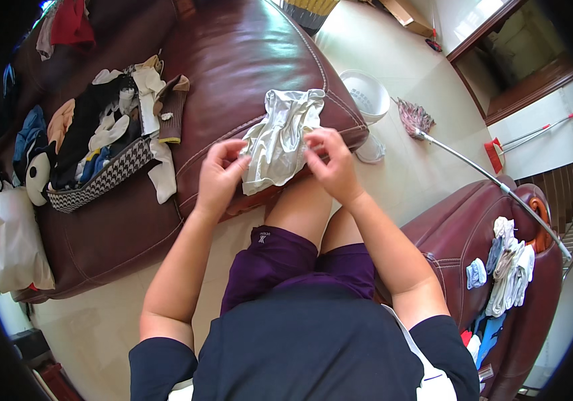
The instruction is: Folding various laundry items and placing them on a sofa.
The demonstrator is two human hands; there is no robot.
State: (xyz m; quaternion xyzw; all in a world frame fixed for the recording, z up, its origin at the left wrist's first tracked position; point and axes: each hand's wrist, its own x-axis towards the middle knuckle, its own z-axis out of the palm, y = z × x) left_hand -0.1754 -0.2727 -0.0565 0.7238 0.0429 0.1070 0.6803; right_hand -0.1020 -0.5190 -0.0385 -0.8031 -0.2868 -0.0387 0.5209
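Observation:
A shiny off-white garment [284,145] lies spread and wrinkled on the front corner of a dark red leather sofa [246,55]. Its gathered, narrower end points away from me, and its wider hem hangs near my knees. My left hand [224,173] is at the garment's left edge, with bent fingers and the thumb close to the cloth. Opposite it, my right hand [334,163] is at the right edge, fingers curled and thumb pointing towards the fabric. Whether either hand pinches the cloth is not clear.
Left on the sofa, a houndstooth-patterned fabric bin [101,178] holds heaped clothes and socks. A white bag [18,240] stands beside it. A white bucket [366,95] and a mop [492,178] are to the right. Folded clothes [509,275] lie on another leather seat [447,235].

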